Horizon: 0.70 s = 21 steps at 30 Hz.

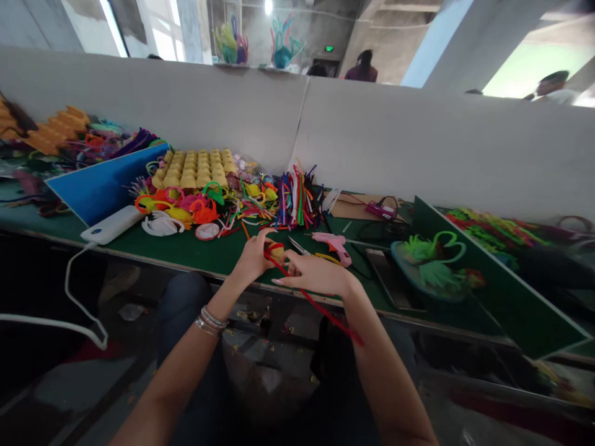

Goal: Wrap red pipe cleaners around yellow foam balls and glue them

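Winding the red pipe cleaner [310, 300] around the small yellow piece [277, 251] looks best done by keeping the strand taut and each turn snug beside the one before, with the yellow piece pinched firmly so it cannot spin. The left hand [253, 257] is curled closed around the yellow piece at the near edge of the green desk [195, 251]. The right hand [316, 274] lies flatter, fingers pinching the red strand, whose loose end trails down toward the lap.
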Tool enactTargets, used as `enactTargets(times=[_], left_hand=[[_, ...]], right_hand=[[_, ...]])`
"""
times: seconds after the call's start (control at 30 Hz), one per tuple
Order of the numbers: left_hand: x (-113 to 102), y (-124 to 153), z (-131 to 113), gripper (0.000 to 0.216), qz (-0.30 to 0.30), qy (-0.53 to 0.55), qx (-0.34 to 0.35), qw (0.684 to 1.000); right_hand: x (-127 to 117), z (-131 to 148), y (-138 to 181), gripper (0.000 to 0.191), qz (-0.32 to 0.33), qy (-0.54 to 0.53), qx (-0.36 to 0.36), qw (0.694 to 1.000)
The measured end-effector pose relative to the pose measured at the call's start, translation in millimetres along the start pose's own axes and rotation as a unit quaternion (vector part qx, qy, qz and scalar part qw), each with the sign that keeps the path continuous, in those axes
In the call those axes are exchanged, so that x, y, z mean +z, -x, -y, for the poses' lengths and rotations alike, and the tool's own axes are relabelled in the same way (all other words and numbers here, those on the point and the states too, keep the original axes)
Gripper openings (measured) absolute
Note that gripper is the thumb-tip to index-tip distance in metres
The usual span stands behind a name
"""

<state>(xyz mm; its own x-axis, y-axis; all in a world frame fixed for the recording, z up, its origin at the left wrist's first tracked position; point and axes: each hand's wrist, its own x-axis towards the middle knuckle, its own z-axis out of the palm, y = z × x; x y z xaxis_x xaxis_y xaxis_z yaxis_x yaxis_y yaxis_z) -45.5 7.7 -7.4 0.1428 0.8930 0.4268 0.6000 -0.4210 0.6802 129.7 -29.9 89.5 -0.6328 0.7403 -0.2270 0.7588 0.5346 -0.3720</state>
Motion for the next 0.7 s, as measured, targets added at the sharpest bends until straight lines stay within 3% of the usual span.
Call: enactTargets(times=[0.13,0.33,0.47,0.7], left_hand=[[-9,1,-5,0.074,0.0,-0.023,-0.027,0.999],[-16,3,-11,0.064,-0.059,-0.08,0.008,0.995],[-18,3,-11,0.068,-0.101,-0.078,0.023,0.992],[-23,2,-4,0.07,-0.137,-0.117,0.032,0.983]], right_hand=[[1,-3,-8,0.025,-0.038,0.003,-0.018,0.999],[7,-33,-16,0.039,-0.124,-0.13,-0.074,0.981],[15,-49,-23,0.038,-0.126,-0.195,-0.074,0.97],[20,-49,-32,0.026,-0.201,-0.165,-0.082,0.962]])
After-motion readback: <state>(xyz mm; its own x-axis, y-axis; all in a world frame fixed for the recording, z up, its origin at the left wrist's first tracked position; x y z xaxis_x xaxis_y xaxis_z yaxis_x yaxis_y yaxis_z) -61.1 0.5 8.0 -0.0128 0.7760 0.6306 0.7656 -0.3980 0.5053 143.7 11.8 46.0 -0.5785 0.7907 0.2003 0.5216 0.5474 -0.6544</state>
